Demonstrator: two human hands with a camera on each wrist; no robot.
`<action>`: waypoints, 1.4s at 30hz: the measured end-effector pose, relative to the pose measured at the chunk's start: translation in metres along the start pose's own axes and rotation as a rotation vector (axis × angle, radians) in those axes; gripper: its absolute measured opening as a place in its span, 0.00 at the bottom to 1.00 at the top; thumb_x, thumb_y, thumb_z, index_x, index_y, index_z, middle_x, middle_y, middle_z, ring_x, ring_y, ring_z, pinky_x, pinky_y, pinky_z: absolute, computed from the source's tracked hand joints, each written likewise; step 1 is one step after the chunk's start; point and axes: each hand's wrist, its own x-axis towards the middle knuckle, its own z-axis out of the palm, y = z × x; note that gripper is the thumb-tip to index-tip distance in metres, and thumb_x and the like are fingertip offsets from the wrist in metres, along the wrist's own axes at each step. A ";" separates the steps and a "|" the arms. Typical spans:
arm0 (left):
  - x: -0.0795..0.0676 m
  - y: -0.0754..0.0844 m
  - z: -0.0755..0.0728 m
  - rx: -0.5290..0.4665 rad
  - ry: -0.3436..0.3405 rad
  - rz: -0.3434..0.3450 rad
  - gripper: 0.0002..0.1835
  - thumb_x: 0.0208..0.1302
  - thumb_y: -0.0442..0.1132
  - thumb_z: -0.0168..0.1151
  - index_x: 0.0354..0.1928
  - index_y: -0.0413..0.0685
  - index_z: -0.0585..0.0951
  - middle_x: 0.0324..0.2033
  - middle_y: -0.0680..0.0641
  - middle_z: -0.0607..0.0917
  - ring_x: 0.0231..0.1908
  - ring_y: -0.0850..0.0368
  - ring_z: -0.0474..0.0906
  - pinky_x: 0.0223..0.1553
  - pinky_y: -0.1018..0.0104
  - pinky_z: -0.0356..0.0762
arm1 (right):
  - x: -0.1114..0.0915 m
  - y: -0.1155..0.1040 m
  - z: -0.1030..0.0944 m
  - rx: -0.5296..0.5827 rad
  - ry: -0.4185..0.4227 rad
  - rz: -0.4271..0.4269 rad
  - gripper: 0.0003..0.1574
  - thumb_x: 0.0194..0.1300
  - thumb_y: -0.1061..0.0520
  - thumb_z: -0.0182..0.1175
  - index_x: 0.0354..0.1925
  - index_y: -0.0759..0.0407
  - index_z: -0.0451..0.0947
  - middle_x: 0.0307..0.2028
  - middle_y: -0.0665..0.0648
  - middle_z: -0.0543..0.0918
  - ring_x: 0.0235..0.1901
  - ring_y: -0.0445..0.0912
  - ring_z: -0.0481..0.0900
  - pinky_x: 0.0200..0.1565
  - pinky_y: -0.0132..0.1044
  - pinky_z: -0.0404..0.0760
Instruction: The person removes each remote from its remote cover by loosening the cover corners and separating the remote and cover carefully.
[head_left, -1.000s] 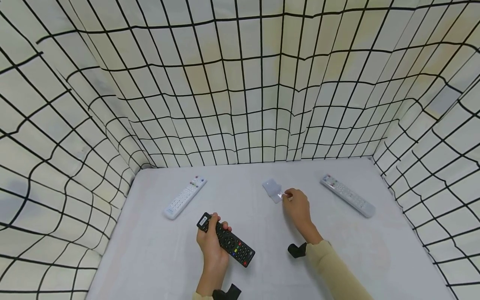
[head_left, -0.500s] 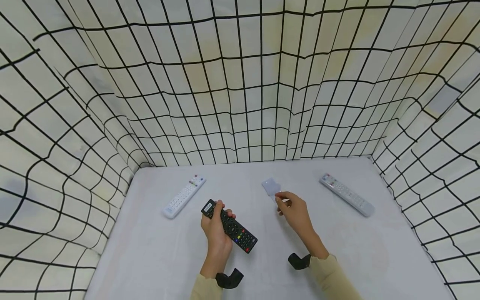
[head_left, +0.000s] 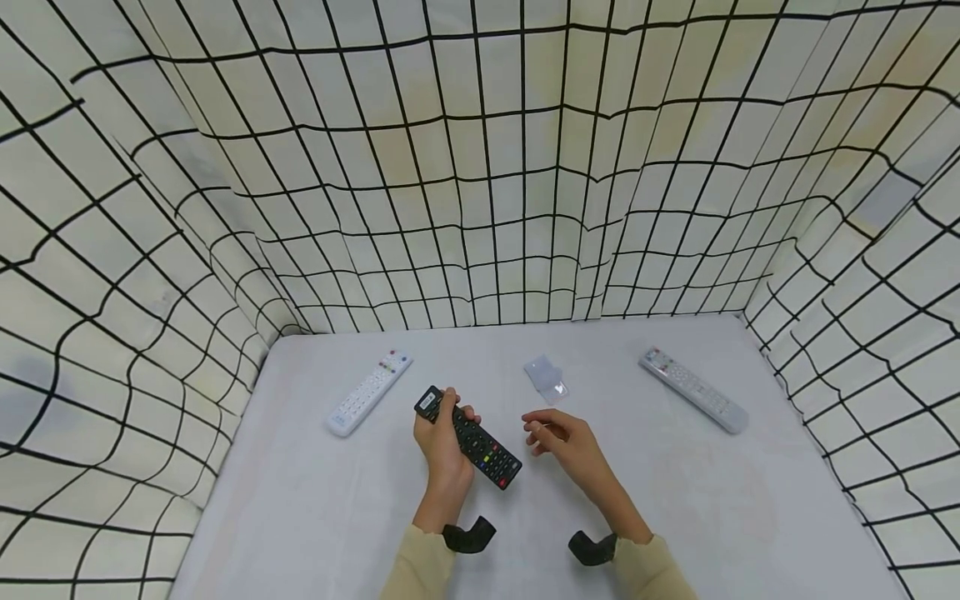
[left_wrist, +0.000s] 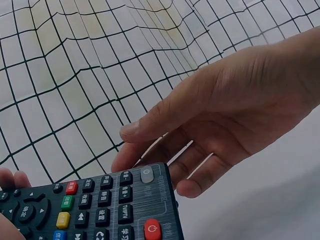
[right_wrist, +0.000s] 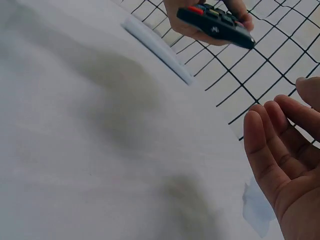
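Observation:
My left hand (head_left: 444,457) grips a black TV remote control (head_left: 487,455), thumb over its upper end. The remote is held above the table at a slant, its keys facing up. In the left wrist view its red power button (left_wrist: 152,229) and rows of dark keys show. My right hand (head_left: 570,440) hovers a little to the right of the remote, fingers loosely bent and nothing in them. In the right wrist view the right hand's fingers (right_wrist: 265,150) are apart from the remote. Small clear plastic pouches (head_left: 546,377) lie on the table beyond the right hand.
A white remote (head_left: 367,396) lies at the left on the white-covered table (head_left: 300,517). At the right lies a silver-grey remote (head_left: 693,390). White walls with a black grid (head_left: 495,208) close off the back and both sides.
My right hand has left the clear pouches and come back toward the black remote. The left hand has carried the remote slightly up and to the right. The other remotes stay put.

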 end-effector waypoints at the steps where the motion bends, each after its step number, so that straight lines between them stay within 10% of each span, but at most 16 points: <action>1: 0.001 -0.001 0.001 0.009 -0.002 -0.001 0.14 0.77 0.43 0.61 0.56 0.46 0.72 0.37 0.51 0.78 0.23 0.63 0.78 0.33 0.68 0.83 | -0.001 0.000 0.002 0.010 -0.015 0.002 0.22 0.78 0.50 0.60 0.61 0.62 0.80 0.51 0.71 0.85 0.42 0.48 0.86 0.45 0.32 0.87; 26: 0.002 -0.014 0.012 0.150 -0.159 0.034 0.21 0.76 0.44 0.63 0.59 0.39 0.70 0.36 0.50 0.82 0.26 0.60 0.83 0.35 0.65 0.87 | -0.015 0.013 0.024 0.066 -0.102 0.056 0.23 0.73 0.54 0.66 0.60 0.67 0.80 0.50 0.66 0.87 0.44 0.38 0.85 0.44 0.29 0.84; 42: 0.007 -0.006 -0.005 0.590 -0.375 -0.113 0.26 0.79 0.48 0.54 0.71 0.41 0.69 0.57 0.43 0.76 0.50 0.58 0.75 0.55 0.60 0.78 | -0.029 0.022 0.026 0.236 0.045 0.159 0.27 0.72 0.57 0.66 0.63 0.71 0.76 0.54 0.67 0.85 0.47 0.39 0.84 0.47 0.30 0.85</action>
